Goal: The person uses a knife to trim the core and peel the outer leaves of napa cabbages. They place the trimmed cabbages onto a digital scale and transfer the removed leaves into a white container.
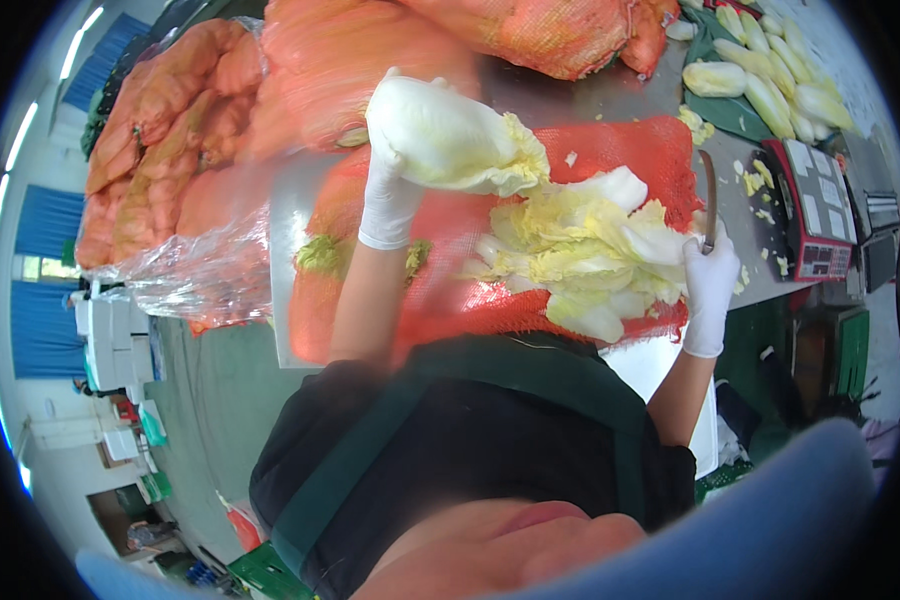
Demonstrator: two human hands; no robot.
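Observation:
My left hand (394,176), in a white glove, holds a napa cabbage (450,135) up over the table, its pale base to the left and its yellow leaf tips to the right. In my gloved right hand (711,281) is a knife with a curved, brownish blade (711,191) that points away from me. Between the hands, loose cabbage leaves (592,247) lie heaped on a red mesh sack (615,146). Part of the left hand is hidden behind the cabbage.
Full orange mesh sacks (367,67) crowd the far side and the left, some under clear plastic wrap (202,262). Several trimmed cabbages (769,82) lie at the far right. Nearer stands a red scale (802,210); leaf scraps (761,180) are scattered beside it.

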